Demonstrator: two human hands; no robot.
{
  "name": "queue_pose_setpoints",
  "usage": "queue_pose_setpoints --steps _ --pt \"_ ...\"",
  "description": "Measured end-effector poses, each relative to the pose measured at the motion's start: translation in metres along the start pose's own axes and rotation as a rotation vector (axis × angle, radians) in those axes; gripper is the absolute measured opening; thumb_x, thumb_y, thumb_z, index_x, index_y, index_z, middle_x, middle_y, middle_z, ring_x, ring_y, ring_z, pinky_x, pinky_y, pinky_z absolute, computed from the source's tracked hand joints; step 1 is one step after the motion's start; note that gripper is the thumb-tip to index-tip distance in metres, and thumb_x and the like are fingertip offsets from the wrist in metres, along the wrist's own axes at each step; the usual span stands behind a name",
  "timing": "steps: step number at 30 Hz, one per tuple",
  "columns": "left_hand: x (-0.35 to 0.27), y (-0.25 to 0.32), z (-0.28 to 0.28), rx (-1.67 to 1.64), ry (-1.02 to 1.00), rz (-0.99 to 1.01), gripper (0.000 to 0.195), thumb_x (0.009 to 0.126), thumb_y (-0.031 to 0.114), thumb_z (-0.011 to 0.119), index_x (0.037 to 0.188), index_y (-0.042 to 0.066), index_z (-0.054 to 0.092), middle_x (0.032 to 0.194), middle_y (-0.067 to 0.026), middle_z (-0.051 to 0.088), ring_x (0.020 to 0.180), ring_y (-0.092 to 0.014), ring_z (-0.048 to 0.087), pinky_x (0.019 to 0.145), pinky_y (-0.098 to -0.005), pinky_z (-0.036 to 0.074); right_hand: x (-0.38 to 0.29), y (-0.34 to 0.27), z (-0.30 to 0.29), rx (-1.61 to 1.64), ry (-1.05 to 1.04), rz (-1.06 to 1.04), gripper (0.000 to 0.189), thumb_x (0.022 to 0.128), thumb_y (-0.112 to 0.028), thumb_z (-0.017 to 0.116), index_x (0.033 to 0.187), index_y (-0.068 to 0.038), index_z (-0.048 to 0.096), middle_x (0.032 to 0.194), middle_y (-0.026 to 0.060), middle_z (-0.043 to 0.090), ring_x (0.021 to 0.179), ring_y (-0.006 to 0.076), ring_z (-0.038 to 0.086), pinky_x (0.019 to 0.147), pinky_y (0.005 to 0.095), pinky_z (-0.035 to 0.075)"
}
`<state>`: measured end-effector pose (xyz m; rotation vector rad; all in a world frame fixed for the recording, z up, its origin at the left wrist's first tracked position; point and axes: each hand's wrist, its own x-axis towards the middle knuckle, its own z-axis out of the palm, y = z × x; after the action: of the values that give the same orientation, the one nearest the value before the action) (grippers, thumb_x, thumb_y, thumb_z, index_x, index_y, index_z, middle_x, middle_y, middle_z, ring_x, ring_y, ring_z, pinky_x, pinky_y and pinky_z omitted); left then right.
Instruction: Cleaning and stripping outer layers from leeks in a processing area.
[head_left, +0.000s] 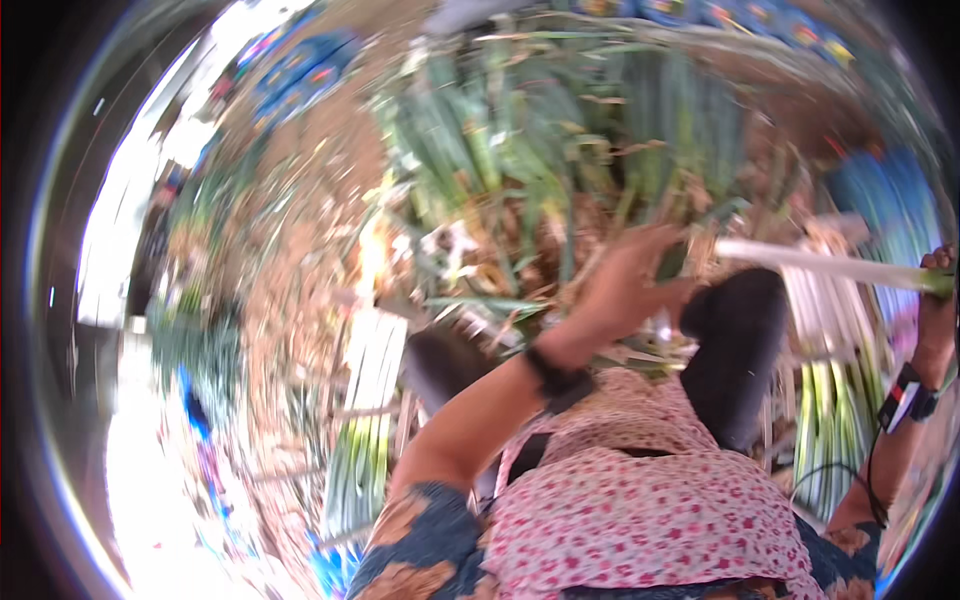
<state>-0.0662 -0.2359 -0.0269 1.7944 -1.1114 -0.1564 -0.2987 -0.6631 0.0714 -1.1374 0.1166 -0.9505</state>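
Observation:
My right hand (939, 259) is at the far right edge, closed around a leek (825, 262) whose white shank points left across my knee's side. In front of my lap reaches my left hand (630, 285), blurred, with its fingers apart and nothing seen in it. Beyond it lies a heap of untrimmed leeks (525, 150) with green leaves and brownish roots. Beside my right leg rests a row of leeks with white shanks (832, 300); another bundle of leeks (367, 375) lies by my left leg.
Loose leaves and scraps litter the brown ground (300, 195). Blue patterned bags (307, 75) lie at the upper left, more along the top. A blue bundle (889, 202) is at the right. More leeks (199, 345) lie farther left.

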Motion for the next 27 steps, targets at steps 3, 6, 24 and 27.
queue_pose_setpoints --steps 3,6,24,27 --pt "0.028 0.048 -0.009 -0.206 0.069 0.181 0.062 0.072 0.027 0.071 0.122 0.000 0.046 0.115 -0.0192 0.052 0.105 -0.029 0.051 0.094 -0.0369 0.038 0.012 0.061 0.176 0.325 -0.713 0.312 0.036 0.094 -0.020 0.042 0.123 0.002 0.039 0.096 0.0058 0.045 0.083 0.0125 0.046 0.078 0.0242 0.042" --pt "0.003 0.078 -0.066 -0.733 -0.076 -0.204 0.035 0.072 0.013 0.067 0.103 0.001 0.056 0.087 -0.0080 0.061 0.079 -0.016 0.057 0.072 -0.0293 0.046 -0.050 0.103 0.334 -0.207 -0.583 0.128 0.043 0.096 -0.015 0.030 0.135 0.000 0.024 0.122 0.0146 0.045 0.111 0.0212 0.047 0.095 0.0320 0.038" --pt "-0.367 -0.013 -0.294 -0.947 1.623 -0.046 0.029 0.088 0.028 0.051 0.109 0.008 0.047 0.085 -0.0069 0.055 0.077 -0.022 0.056 0.075 -0.0392 0.046 -0.324 0.287 0.500 -0.422 -1.751 0.588 0.034 0.082 -0.023 0.065 0.107 -0.002 0.056 0.077 -0.0004 0.054 0.071 0.0074 0.048 0.065 0.0241 0.042" --pt "-0.443 -0.002 -0.315 -0.911 1.801 -0.079 0.042 0.085 0.042 0.049 0.113 0.011 0.049 0.097 -0.0091 0.056 0.092 -0.025 0.054 0.087 -0.0445 0.040 -0.325 0.281 0.520 -0.516 -1.861 0.495 0.035 0.082 -0.023 0.064 0.110 -0.004 0.056 0.075 0.0038 0.058 0.069 0.0112 0.054 0.065 0.0265 0.043"
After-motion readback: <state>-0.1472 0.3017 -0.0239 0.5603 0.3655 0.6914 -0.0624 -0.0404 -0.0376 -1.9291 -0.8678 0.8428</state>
